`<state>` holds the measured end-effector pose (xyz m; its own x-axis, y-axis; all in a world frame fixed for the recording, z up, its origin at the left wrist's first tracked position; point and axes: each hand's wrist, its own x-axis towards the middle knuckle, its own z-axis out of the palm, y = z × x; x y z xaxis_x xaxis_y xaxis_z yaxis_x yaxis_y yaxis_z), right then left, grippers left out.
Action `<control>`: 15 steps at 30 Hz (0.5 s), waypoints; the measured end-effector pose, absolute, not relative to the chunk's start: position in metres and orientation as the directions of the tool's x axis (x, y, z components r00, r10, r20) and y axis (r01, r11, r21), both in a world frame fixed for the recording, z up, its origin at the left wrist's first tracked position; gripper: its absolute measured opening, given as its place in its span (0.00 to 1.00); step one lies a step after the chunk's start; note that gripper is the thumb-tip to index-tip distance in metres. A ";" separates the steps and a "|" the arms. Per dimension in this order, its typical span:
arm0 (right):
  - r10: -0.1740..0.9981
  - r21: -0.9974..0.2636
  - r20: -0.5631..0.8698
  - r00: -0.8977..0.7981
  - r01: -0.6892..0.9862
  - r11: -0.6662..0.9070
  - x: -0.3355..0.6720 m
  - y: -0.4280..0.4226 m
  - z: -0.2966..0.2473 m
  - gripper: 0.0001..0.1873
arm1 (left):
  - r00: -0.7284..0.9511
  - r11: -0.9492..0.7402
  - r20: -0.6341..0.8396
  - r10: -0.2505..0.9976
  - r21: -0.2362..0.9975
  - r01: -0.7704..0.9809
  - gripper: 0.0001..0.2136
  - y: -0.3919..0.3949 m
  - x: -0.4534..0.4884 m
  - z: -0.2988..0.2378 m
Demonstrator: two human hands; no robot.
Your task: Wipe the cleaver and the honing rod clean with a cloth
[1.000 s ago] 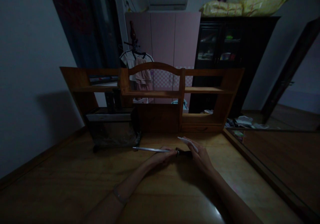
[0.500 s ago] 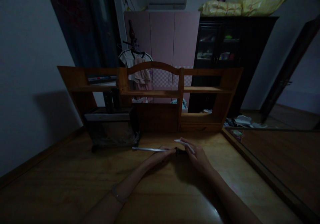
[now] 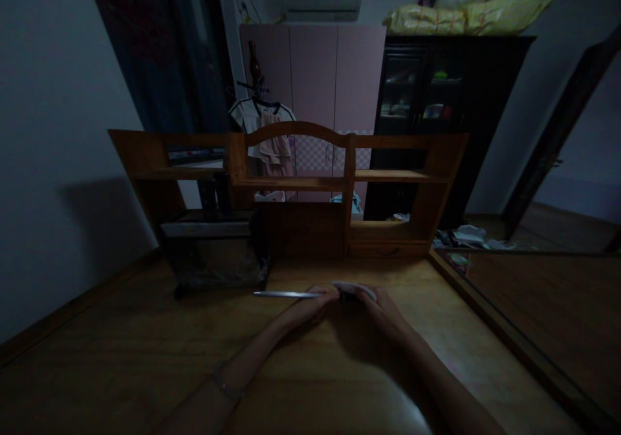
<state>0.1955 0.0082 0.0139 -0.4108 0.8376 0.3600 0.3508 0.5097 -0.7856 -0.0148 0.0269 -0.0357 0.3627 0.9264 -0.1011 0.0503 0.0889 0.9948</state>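
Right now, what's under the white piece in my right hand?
A dark part shows just below the white piece, between the left hand and right hand. The white piece and right hand hide the rest.

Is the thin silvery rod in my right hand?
No, the left hand grips the silvery rod, while the right hand holds a thin white piece.

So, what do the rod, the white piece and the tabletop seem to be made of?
Rod: probably polished metal, from its silvery shine. White piece: perhaps matte paper or cloth, thin, pale; too dim to settle. Tabletop: likely varnished wood, with grain and glare.
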 end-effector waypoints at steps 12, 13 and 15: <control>0.949 -0.939 0.316 -0.006 0.141 0.314 0.201 0.029 0.001 0.19 | 0.429 -0.038 -0.045 0.902 0.982 0.183 0.21 0.016 -0.012 -0.023; 0.945 -0.935 0.327 -0.003 0.141 0.324 0.202 0.030 0.002 0.20 | 0.417 -0.040 -0.045 0.908 0.980 0.195 0.22 0.015 -0.013 -0.023; 0.929 -0.915 0.368 -0.034 0.166 0.369 0.204 0.027 0.004 0.20 | 0.383 -0.035 -0.046 0.923 0.979 0.201 0.22 0.015 -0.013 -0.024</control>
<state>0.2037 0.0274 0.0037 -0.0342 0.9290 0.3684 0.1656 0.3688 -0.9147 -0.0127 0.0149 -0.0243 0.3832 0.9225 -0.0457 0.2012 -0.0351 0.9789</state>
